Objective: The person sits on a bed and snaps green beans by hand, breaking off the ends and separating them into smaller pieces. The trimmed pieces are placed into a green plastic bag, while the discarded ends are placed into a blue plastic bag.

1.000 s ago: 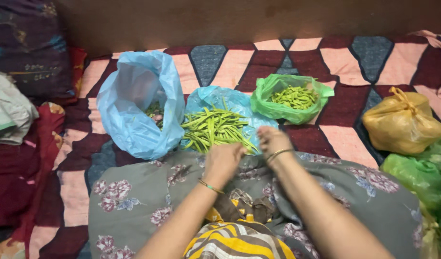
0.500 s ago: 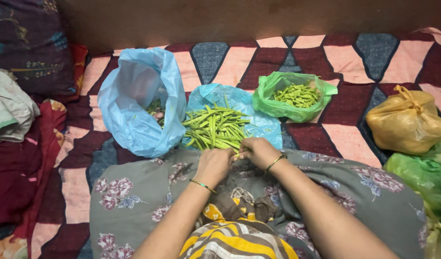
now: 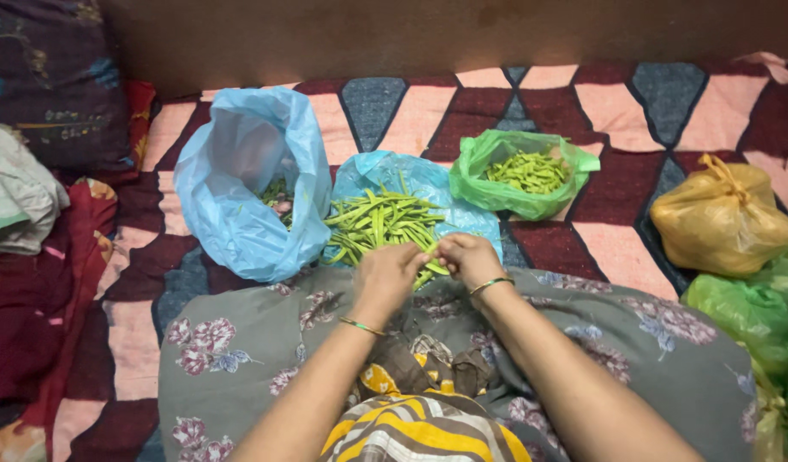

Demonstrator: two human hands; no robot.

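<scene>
Both hands, apart a second ago, now meet: left hand (image 3: 387, 275) and right hand (image 3: 469, 259) each close their grip on one green bean (image 3: 428, 268) at the near edge of the bean pile (image 3: 381, 222) on the bed.

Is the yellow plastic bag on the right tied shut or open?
Tied shut. The yellow bag has its handles knotted together at the top, and nothing inside shows, unlike the open green bag with cut beans visible.

Your left hand (image 3: 387, 275) and right hand (image 3: 467, 257) cover the near bean ends (image 3: 378, 224). The knotted yellow bag (image 3: 721, 216) hides its contents. The green bag (image 3: 758, 321) runs off the right edge.
</scene>
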